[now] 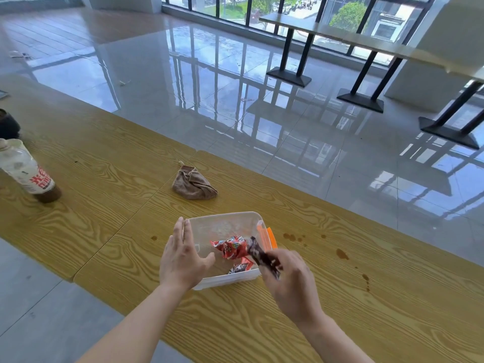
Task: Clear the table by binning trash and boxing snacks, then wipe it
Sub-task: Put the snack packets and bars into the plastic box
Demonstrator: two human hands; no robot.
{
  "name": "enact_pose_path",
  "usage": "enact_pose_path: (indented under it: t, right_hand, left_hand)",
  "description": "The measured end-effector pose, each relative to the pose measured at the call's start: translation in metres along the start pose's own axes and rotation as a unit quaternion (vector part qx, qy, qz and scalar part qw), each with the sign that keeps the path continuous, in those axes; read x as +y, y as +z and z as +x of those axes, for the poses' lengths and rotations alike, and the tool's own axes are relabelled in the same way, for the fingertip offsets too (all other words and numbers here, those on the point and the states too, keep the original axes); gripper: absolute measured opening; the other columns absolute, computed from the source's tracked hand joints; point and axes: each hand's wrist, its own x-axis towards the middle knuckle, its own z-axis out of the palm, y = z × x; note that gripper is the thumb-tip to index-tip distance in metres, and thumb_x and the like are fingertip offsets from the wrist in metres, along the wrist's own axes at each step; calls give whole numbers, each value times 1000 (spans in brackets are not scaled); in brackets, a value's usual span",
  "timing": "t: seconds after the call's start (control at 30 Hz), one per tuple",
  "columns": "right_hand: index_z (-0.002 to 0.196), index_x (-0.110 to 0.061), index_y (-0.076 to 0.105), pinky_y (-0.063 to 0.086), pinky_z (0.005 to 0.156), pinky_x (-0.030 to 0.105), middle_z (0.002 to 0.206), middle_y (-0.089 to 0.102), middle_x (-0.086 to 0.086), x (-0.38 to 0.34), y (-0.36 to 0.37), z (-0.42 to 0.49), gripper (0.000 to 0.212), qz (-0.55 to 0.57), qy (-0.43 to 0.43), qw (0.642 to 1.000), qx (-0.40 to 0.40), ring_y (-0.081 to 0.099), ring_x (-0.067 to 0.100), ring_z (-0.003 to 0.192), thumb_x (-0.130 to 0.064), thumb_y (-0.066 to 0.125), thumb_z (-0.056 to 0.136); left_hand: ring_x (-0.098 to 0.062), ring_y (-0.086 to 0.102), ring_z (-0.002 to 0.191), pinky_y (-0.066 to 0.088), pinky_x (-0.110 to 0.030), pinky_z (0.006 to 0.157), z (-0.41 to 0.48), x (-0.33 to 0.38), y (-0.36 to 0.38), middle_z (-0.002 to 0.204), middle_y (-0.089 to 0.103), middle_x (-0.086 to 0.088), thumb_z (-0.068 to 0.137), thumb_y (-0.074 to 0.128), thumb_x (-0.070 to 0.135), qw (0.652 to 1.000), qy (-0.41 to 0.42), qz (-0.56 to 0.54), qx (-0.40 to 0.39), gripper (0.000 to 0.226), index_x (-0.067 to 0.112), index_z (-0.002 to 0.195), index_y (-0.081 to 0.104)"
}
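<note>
Pinched in the right hand (293,286) is a dark snack wrapper (263,258), blurred, its upper end reaching over the right rim of the clear plastic box (222,221). The box sits on the wooden table (104,179) just ahead of the person. Inside it lie a red snack packet (230,247) and, at its 6 o'clock, a smaller dark packet (238,268). An orange clip (267,238) hangs on the box's right side, at 3 o'clock. The left hand (183,260) lies flat against the box's left wall at 9 o'clock, fingers straight and spread, thumb over the rim, clasping nothing.

At 12 o'clock from the box, well apart, sits a crumpled brown cloth (193,184). Brown spill stains (340,254) dot the tabletop from 3 to 4 o'clock of the box, and one small spot lies at 9 o'clock. Far off at 10 o'clock, near the table's left end, stands a bottle (28,174) with a white label and brown liquid at its base, with a dark object (7,125) behind it, too cropped to identify.
</note>
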Motion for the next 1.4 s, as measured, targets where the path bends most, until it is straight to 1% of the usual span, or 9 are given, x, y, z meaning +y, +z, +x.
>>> enact_pose_path:
  t: [0.13, 0.27, 0.37, 0.53, 0.63, 0.8, 1.03, 1.17, 1.4]
  right_hand:
    - [101, -26, 71, 52, 73, 35, 91, 73, -9, -30, 14, 60, 17, -6, 69, 993, -101, 65, 15, 84, -33, 70, 86]
    - [99, -21, 73, 53, 77, 36, 91, 75, -3, -45, 43, 87, 17, -7, 75, 986, -151, 67, 18, 86, -32, 69, 86]
    - [106, -21, 73, 50, 89, 34, 96, 75, -3, -38, 51, 85, 21, 19, 71, 987, -143, 66, 17, 91, -31, 70, 88]
    - [106, -16, 74, 51, 73, 26, 93, 73, -5, -7, 31, 68, 18, 4, 57, 998, -14, 64, 15, 85, -17, 71, 88]
    - [108, -18, 72, 46, 76, 27, 101, 70, -5, 13, 19, 59, 19, -40, 86, 995, 37, 59, 18, 94, -25, 71, 90]
    - [136, -22, 54, 39, 86, 31, 124, 61, 2, 28, 28, 50, 51, -78, 149, 982, -84, 51, 27, 114, -32, 72, 89]
    - [141, -22, 46, 45, 88, 34, 125, 60, 5, 31, 37, 52, 57, -88, 139, 982, -93, 54, 27, 110, -32, 69, 90]
    - [151, -23, 33, 46, 96, 37, 138, 53, 5, 30, 35, 58, 70, -78, 132, 981, -120, 54, 27, 121, -28, 66, 90]
    - [149, -29, 36, 48, 81, 32, 121, 65, 0, 26, 36, 56, 59, -81, 108, 985, -104, 61, 24, 102, -15, 54, 94]
  left_hand:
    - [-21, 14, 150, 20, -38, 121, 0, 0, 0, 164, 4, -8, 76, 63, 58, 1000, 2, 0, 1, 111, 6, 155, 7]
    - [-21, 13, 150, 22, -38, 120, 0, 1, -1, 164, 2, -8, 76, 62, 60, 1000, 0, -5, -5, 111, 6, 155, 6]
    - [-22, 17, 149, 25, -38, 119, -1, 1, -2, 164, 4, -8, 73, 53, 67, 1000, -5, -13, 0, 112, 7, 155, 8]
    - [-21, 17, 149, 23, -37, 120, 0, -1, 1, 164, 5, -8, 74, 58, 72, 1000, 2, -19, 5, 116, 7, 155, 8]
    - [-21, 14, 150, 21, -37, 121, 0, -3, 4, 164, 3, -8, 75, 59, 69, 1000, 5, -17, 7, 114, 7, 155, 6]
    - [-23, 16, 149, 15, -44, 122, 1, -3, 5, 164, 4, -7, 78, 57, 66, 1000, -1, -5, 10, 109, 8, 155, 8]
    - [-30, 19, 145, 26, -47, 116, 1, -5, 3, 159, 20, -14, 83, 60, 43, 995, -61, -68, 32, 86, 13, 153, 20]
    - [-27, 42, 132, 42, -44, 103, -1, -14, -3, 143, 46, -9, 89, 62, 30, 991, -71, -106, 45, 71, 17, 151, 28]
    - [-29, 54, 123, 42, -39, 100, -4, -16, -10, 131, 62, -11, 96, 51, 9, 986, -32, -146, 77, 49, 7, 145, 44]
